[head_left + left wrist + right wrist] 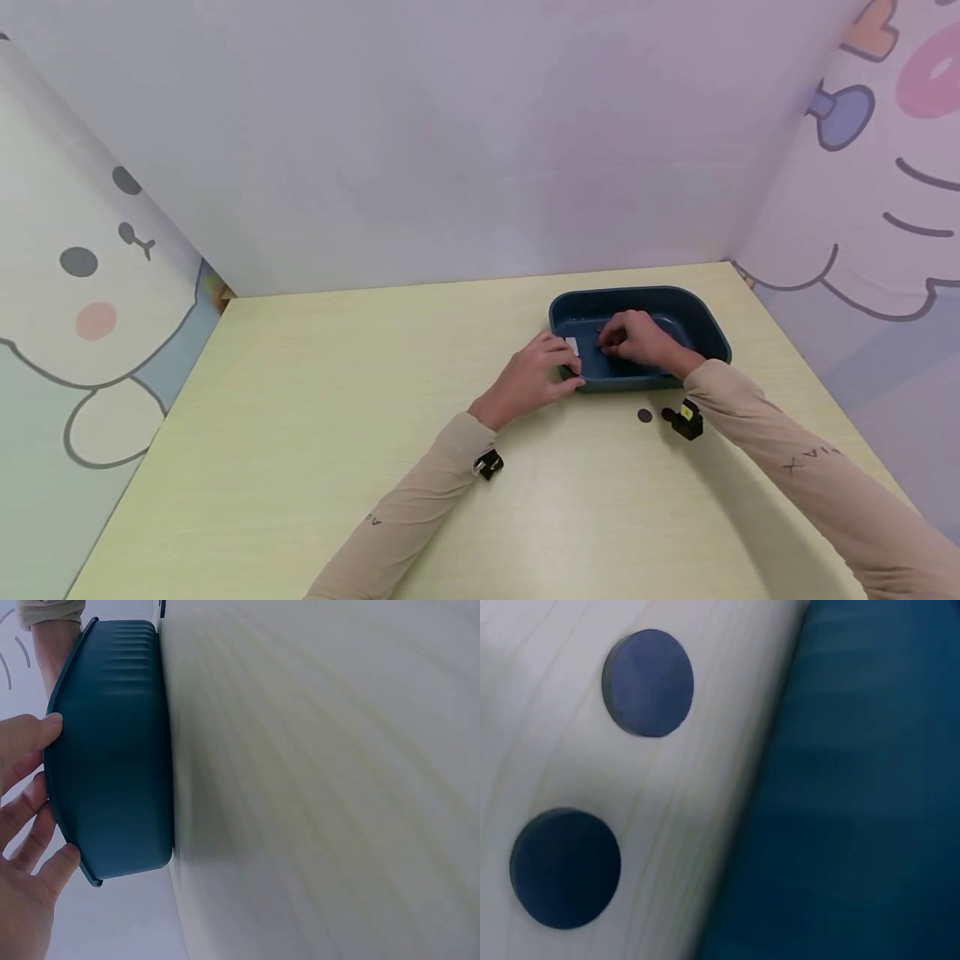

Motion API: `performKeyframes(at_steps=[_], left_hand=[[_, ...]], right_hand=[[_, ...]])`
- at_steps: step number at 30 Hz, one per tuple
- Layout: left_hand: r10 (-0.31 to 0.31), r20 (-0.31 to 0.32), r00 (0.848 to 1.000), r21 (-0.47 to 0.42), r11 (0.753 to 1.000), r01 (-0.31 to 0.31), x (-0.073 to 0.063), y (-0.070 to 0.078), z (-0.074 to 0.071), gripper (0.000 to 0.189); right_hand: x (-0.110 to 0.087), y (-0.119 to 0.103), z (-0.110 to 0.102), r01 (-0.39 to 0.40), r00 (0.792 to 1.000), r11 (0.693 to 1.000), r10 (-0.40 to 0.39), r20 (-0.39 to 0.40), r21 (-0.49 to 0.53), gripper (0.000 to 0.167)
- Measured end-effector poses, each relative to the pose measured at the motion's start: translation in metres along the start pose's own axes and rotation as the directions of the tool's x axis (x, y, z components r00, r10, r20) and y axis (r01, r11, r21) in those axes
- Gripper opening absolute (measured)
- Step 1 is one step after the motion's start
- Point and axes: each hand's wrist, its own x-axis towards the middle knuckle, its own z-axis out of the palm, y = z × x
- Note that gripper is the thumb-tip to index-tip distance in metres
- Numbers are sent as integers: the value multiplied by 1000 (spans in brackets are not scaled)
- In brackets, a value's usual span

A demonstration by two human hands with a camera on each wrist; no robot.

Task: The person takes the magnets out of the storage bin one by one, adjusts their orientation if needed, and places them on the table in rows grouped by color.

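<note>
A dark blue plastic box point(701, 329) with rounded corners stands at the back right of the table. My left hand point(534, 375) grips its near left corner; in the left wrist view the fingers of the left hand point(26, 817) lie at the rim of the box point(112, 757), two fingertips on its outer side. Reaching over the near rim, my right hand point(637, 337) is inside the box, fingers bent down close to its floor. I cannot tell whether the fingertips pinch something. Two flat dark discs, one greyer point(649, 682) and one blacker point(566, 868), lie on the table before the box.
A small white label point(572, 345) shows inside the box's left end. The pale wooden table point(315, 400) extends to the left and front. Behind it stands a plain pale wall point(450, 150), with cartoon-printed panels point(97, 275) at the sides.
</note>
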Motion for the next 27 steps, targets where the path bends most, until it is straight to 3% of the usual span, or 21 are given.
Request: performKeyframes(at_steps=[6,13,27], left_hand=[[4,-7,1000,-12,1000,-4,0,-1,1,10],[3,-4,1000,-7,1000,-3,0,0,1,11],[-9,11,1000,-2,1000,9,0,-1,1,11]], right_hand=[[0,-2,-1,-37,999,999,37,34,-3,9],[0,-4,-3,-4,998,999,6,65,-38,12],[-8,-3,-12,-7,1000,1000,7,2,-25,11]])
